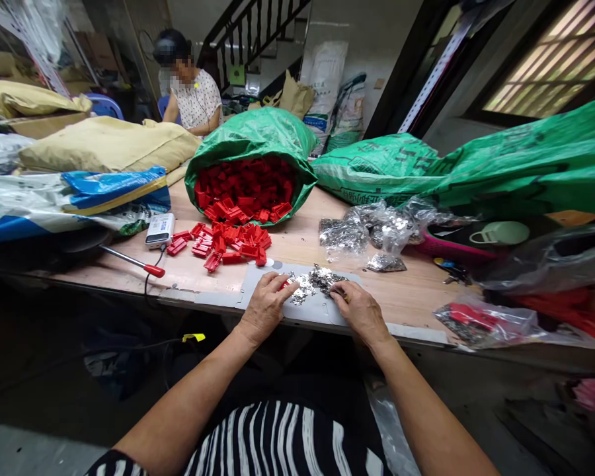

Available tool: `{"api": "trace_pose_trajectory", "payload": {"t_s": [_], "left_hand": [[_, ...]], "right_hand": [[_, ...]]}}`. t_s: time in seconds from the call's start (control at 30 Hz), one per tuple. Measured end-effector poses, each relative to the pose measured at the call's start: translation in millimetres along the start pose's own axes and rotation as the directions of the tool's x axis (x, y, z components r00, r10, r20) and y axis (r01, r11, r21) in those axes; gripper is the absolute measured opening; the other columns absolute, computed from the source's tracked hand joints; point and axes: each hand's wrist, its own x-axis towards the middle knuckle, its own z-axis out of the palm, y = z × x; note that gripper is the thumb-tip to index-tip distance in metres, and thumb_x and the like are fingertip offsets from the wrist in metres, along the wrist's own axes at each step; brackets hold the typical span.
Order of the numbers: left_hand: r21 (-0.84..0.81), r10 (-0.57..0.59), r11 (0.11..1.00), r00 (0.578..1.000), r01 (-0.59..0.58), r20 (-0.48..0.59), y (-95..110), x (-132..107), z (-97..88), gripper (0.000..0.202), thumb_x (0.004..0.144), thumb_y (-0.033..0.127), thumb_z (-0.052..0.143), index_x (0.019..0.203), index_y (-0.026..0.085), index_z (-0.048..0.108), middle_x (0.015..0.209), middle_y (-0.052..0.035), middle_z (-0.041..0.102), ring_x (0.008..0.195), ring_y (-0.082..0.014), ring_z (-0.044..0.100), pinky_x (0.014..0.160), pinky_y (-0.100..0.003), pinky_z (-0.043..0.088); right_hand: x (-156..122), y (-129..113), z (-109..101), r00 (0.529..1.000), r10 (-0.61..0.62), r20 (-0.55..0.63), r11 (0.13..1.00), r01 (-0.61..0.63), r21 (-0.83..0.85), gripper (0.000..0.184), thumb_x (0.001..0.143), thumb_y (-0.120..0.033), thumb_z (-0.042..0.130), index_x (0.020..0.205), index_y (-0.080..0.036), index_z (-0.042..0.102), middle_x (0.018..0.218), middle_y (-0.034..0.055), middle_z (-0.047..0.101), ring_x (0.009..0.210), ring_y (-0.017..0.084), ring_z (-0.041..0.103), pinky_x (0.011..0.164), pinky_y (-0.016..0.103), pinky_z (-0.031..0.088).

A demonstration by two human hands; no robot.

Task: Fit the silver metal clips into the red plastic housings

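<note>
My left hand [266, 309] is at the near edge of a grey mat [252, 283], its fingers closed around a small red plastic part [284, 285] that shows only in part. My right hand [361, 312] rests at the mat's right side, with thumb and forefinger pinched; what they hold is too small to name. Between and just beyond the hands lies a pile of small shiny metal pieces [305, 288], with a darker heap of metal pieces [326, 277] beside the right fingertips. Loose red plastic parts [235, 242] lie beyond my left hand.
A green sack [258, 129] full of red parts lies open behind them. Clear bags of metal pieces [344, 235] sit at right, near a pink-rimmed basket [451, 248]. At left are a white device [159, 230] and a red-tipped lever [153, 270]. Another person [196, 99] sits beyond.
</note>
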Motion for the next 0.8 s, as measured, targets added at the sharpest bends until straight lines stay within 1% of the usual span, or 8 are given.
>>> {"api": "trace_pose_trajectory", "payload": {"t_s": [0.07,0.27,0.3,0.37,0.47,0.57,0.67,0.8], "left_hand": [[0.004,0.018,1.0,1.0,-0.018,0.021,0,0,1.4,0.056,0.077,-0.006,0.047,0.121,0.026,0.059,0.121,-0.0077,0.061,0.115,-0.0245,0.049,0.099,-0.043,0.048],[-0.09,-0.008,0.996,0.998,0.003,-0.061,0,0,4.7,0.057,0.077,-0.007,0.045,0.12,0.026,0.061,0.121,-0.0084,0.062,0.119,-0.0252,0.049,0.102,-0.045,0.045],[-0.136,-0.03,0.99,0.997,0.021,-0.071,0,0,4.5,0.055,0.078,-0.005,0.045,0.12,0.026,0.061,0.119,-0.0082,0.063,0.118,-0.0245,0.051,0.101,-0.045,0.046],[-0.253,-0.161,0.959,0.979,0.125,-0.126,0,1,3.4,0.049,0.081,-0.001,0.047,0.12,0.027,0.061,0.117,-0.0077,0.065,0.114,-0.0234,0.054,0.1,-0.046,0.046],[-0.519,-0.433,0.799,0.889,0.303,-0.148,-1,0,1.3,0.041,0.083,0.008,0.053,0.12,0.025,0.06,0.118,-0.0073,0.065,0.111,-0.022,0.058,0.1,-0.044,0.046],[-0.757,-0.602,0.529,0.798,0.384,-0.016,0,-2,0.4,0.038,0.081,0.016,0.06,0.119,0.022,0.06,0.119,-0.0077,0.064,0.109,-0.0209,0.061,0.098,-0.039,0.047],[-0.871,-0.656,0.313,0.75,0.378,0.09,4,-2,-0.5,0.041,0.077,0.018,0.065,0.117,0.021,0.06,0.117,-0.0077,0.065,0.109,-0.02,0.061,0.099,-0.037,0.045],[-0.925,-0.658,0.166,0.737,0.342,0.154,9,-1,-3.0,0.043,0.074,0.019,0.068,0.115,0.02,0.058,0.113,-0.0072,0.066,0.104,-0.0185,0.063,0.099,-0.036,0.046]], "right_hand": [[0,1,0,1.0,-0.001,-0.012,1.0,0.001,0.008,0.012,0.087,-0.027,0.053,0.093,-0.023,0.063,0.093,0.0035,0.068,0.083,0.02,0.064,0.069,0.029,0.047],[-1,0,-4,1.0,0.019,-0.004,0.999,-0.018,0.035,0.018,0.089,-0.027,0.047,0.095,-0.022,0.063,0.096,0.005,0.07,0.084,0.022,0.065,0.071,0.032,0.047],[-1,-1,-5,1.0,0.029,-0.005,0.998,-0.028,0.048,0.018,0.089,-0.028,0.047,0.095,-0.022,0.064,0.095,0.0051,0.071,0.082,0.022,0.065,0.07,0.032,0.047],[-1,-1,-6,0.998,0.059,-0.027,0.994,-0.056,0.091,0.018,0.088,-0.029,0.048,0.094,-0.023,0.064,0.093,0.0049,0.072,0.079,0.022,0.066,0.069,0.031,0.047],[-1,-2,-8,0.993,0.1,-0.069,0.981,-0.086,0.175,0.019,0.086,-0.03,0.049,0.093,-0.023,0.065,0.091,0.0047,0.072,0.079,0.021,0.066,0.071,0.031,0.048],[-1,-1,-9,0.988,0.134,-0.074,0.965,-0.113,0.237,0.02,0.085,-0.032,0.05,0.093,-0.022,0.065,0.093,0.0054,0.073,0.082,0.021,0.067,0.074,0.032,0.048],[-1,-2,-9,0.986,0.156,-0.065,0.952,-0.132,0.277,0.022,0.085,-0.034,0.05,0.095,-0.021,0.065,0.095,0.0061,0.072,0.085,0.022,0.067,0.075,0.032,0.048],[-2,-6,-11,0.986,0.158,-0.054,0.943,-0.134,0.304,0.022,0.085,-0.035,0.05,0.094,-0.021,0.065,0.092,0.0058,0.073,0.082,0.022,0.067,0.074,0.032,0.048]]}}
